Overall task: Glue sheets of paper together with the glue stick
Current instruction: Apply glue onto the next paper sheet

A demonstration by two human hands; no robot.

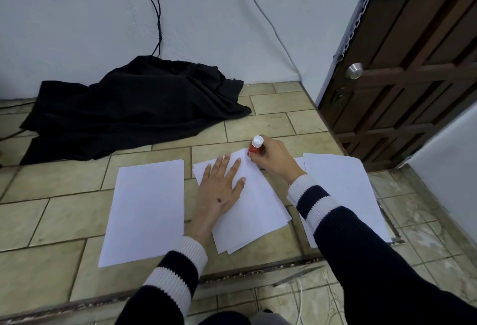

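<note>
A small stack of white sheets (255, 211) lies tilted on the tiled floor in the middle. My left hand (222, 190) rests flat on it with fingers spread, pressing it down. My right hand (273, 159) grips a red glue stick (256, 147) with a white end, its lower tip touching the far corner of the top sheet. A second pile of white paper (147, 211) lies to the left, a third pile (346, 190) to the right, partly hidden by my right sleeve.
A black cloth (134, 107) is heaped on the floor by the far wall, with cables hanging above it. A brown wooden door (413, 66) stands at the right. The tiled platform ends in a step edge (232, 275) near me.
</note>
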